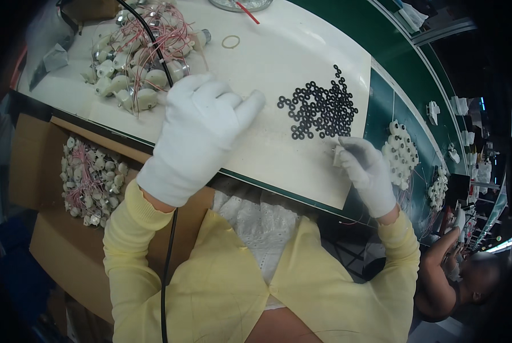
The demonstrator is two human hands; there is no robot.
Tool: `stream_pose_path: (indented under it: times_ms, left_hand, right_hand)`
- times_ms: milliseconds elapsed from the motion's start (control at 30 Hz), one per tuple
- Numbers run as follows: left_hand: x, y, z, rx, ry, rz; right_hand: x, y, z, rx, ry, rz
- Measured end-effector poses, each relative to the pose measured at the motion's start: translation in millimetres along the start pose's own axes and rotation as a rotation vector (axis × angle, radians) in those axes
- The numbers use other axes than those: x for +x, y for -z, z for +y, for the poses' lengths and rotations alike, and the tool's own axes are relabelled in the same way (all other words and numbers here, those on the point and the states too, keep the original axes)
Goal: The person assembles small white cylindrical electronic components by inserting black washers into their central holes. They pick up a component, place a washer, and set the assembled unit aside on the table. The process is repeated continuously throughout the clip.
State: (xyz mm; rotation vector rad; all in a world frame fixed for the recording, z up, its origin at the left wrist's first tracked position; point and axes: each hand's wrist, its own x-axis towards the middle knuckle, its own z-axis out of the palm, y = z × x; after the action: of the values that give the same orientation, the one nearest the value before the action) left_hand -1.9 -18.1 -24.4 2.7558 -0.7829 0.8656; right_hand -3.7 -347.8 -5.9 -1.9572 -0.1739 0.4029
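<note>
My left hand (201,128), in a white glove, is raised over the table beside a heap of small off-white motors (131,77) with pink wires. Its fingers curl under out of sight, while the thumb sticks out to the right; what they hold, if anything, is hidden. A black cable (153,43) passes behind this hand and reappears below the wrist. My right hand (369,174), also gloved, pinches a small white part (337,155) between thumb and fingers near the table's right edge. Just beyond it lies a spread of small black rings (322,108).
Left below the table, an open cardboard box (44,154) holds more wired white motors (93,180). On a green surface to the right sit white pieces with dark rings (400,154). A rubber band (231,42) lies far back. Another person (444,280) sits at right.
</note>
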Motion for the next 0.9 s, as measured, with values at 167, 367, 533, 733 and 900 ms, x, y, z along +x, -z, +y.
stream_pose_path:
  times_ms: [167,367,533,733,900]
  left_hand:
    - [-1.2,0.4,6.4,-0.165,0.066,0.098]
    - [-13.5,2.3,4.9,-0.104,0.155,0.045]
    - [-15.5,-5.6,9.5,-0.187,0.140,0.108]
    - [-17.8,-7.4,10.5,-0.228,0.146,0.025]
    - [-14.9,-9.2,12.2,-0.211,0.152,0.077]
  right_hand:
    - [4.6,0.7,-1.7,0.020,-0.049,-0.004]
    - [7.2,-1.1,2.2,-0.080,0.025,0.033]
    - [13.6,-4.9,-4.1,-0.365,0.173,0.064]
    - [27.7,-11.5,-11.2,-0.702,0.476,0.094]
    - [30.0,-18.5,-8.4,-0.910,0.543,0.142]
